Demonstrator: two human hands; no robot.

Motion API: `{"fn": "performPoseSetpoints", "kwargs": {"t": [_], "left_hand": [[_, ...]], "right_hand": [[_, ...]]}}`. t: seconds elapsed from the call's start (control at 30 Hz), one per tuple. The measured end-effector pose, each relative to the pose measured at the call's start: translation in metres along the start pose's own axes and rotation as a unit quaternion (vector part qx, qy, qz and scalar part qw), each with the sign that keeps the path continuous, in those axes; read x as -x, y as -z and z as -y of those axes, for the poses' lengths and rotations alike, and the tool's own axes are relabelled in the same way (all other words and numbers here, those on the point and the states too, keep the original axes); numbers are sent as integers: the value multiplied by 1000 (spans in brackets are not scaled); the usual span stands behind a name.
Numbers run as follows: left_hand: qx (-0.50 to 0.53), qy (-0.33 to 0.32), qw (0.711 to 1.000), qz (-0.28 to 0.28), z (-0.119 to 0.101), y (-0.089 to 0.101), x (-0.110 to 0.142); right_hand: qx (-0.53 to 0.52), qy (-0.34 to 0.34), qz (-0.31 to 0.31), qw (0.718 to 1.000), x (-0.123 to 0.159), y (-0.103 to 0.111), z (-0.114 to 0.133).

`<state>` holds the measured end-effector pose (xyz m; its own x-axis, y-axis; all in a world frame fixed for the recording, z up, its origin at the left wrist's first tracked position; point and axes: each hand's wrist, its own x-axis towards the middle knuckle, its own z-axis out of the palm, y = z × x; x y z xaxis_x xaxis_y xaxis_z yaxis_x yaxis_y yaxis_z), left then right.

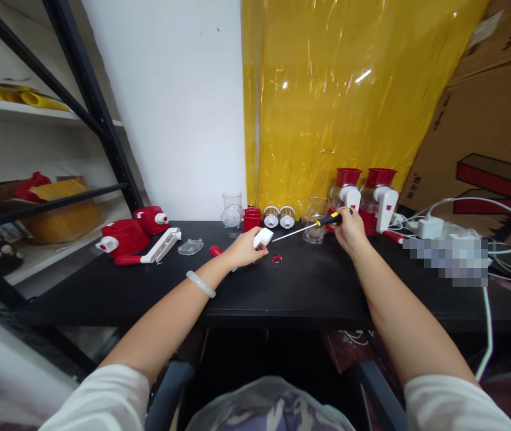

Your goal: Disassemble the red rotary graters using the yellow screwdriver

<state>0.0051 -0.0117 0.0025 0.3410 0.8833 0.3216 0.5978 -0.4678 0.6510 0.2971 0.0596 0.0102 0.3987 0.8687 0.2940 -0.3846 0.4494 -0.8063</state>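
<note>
Black desk (pixel 327 278) in a crowded corner

The dark desktop runs across the room, with a smooth white panel (pixel 169 108) standing upright behind its left part. Beside that rises a tall slab of glossy yellow plastic wrapping (pixel 349 120), creased and catching a bright streak of light near the top. On the right, a large brown cardboard box (pixel 471 126) bears a bold red mark edged in black. At left, a black metal rack (pixel 93 102) carries white shelves (pixel 57 114), the upper one holding yellow rolls (pixel 42 99). Grey chair armrests (pixel 169 392) flank the space below
</note>
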Motion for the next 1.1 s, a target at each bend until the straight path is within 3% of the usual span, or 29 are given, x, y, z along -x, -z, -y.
{"fn": "performPoseSetpoints", "kwargs": {"t": [0.17, 0.33, 0.5, 0.63, 0.73, 0.87, 0.97, 1.1], "left_hand": [[-33, -54, 998, 19, -5, -8, -4], [-37, -78, 996, -18, -3, -9, -7], [55, -14, 998, -37, 5, -1, -6], [183, 31, 980, -76, 15, 9, -7], [270, 48, 954, -125, 17, 13, -11], [333, -20, 928, -167, 14, 13, -14], [321, -64, 931, -162, 12, 12, -13], [313, -70, 939, -121, 12, 11, -11]], "right_hand": [[46, 21, 1, 999, -3, 3, -7], [56, 26, 3, 998, -3, 5, -11], [35, 37, -13, 999, -1, 3, -6], [-28, 42, -30, 998, 5, -4, 5], [-80, 53, 2, 995, 13, -10, 11], [-118, 61, 59, 989, 26, -19, 12], [-104, 61, 101, 988, 37, -25, 10], [-91, 63, 138, 984, 48, -30, 11]]}}
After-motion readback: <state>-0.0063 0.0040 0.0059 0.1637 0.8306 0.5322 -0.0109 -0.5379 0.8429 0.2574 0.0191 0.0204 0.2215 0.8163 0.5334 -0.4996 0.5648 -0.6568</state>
